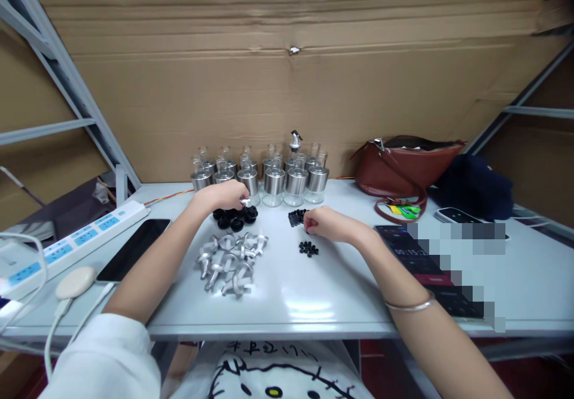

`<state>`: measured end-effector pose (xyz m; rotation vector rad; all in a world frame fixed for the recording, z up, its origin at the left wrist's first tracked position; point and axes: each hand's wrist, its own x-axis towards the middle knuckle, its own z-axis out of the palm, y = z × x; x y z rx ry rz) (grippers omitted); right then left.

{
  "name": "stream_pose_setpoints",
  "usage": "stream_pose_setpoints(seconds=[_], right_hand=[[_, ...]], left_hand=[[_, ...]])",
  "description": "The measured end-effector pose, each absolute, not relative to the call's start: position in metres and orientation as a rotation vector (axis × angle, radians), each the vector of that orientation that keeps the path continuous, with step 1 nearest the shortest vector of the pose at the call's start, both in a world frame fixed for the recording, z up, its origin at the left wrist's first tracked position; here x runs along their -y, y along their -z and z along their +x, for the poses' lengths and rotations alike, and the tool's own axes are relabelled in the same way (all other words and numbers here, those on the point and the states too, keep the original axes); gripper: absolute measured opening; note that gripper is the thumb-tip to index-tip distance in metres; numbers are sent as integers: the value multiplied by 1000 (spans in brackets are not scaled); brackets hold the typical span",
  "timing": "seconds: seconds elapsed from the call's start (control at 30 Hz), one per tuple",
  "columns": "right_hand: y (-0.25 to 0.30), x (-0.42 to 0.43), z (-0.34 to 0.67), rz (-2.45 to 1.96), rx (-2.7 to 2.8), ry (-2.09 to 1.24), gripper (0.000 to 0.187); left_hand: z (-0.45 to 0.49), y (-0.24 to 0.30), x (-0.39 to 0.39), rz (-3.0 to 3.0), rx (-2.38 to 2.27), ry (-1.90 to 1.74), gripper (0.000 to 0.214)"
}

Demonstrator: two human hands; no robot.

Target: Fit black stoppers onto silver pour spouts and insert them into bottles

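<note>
My left hand (228,195) is closed in a pinch on a small silver-white piece (245,202), mostly covered by the fingers; it resembles the silver pourer spouts (229,261) heaped nearer to me. Directly under this hand lie black round caps (236,225). My right hand (320,222) has its fingers pinched at the edge of a cluster of small black parts (296,217). Whatever those fingertips hold is hidden. Closer to me sits a group of tiny black stoppers (309,249), apart from the hand.
Glass bottles with steel sleeves (274,180) stand in rows behind the hands, one with a pourer top (295,140). At right are a brown handbag (403,168) and a device showing a timer (421,261). A phone (137,249) and power strip (85,237) lie left.
</note>
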<state>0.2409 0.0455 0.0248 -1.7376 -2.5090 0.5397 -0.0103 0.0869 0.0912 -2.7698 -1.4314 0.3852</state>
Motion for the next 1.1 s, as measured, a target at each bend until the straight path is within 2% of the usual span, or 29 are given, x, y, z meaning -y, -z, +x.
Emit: stream_pose_setpoints(seconds=[0.43, 0.7, 1.1], right_hand=[[-29, -41, 236, -1635, 2515, -703, 15], [-32, -39, 235, -1677, 2503, -686, 24], [-31, -38, 234, -1649, 2523, -633, 25]], left_hand=[[-12, -89, -91, -2786, 1401, -370, 9], [-15, -88, -94, -2792, 1382, -326, 6], [-40, -103, -100, -2782, 1528, -158, 9]])
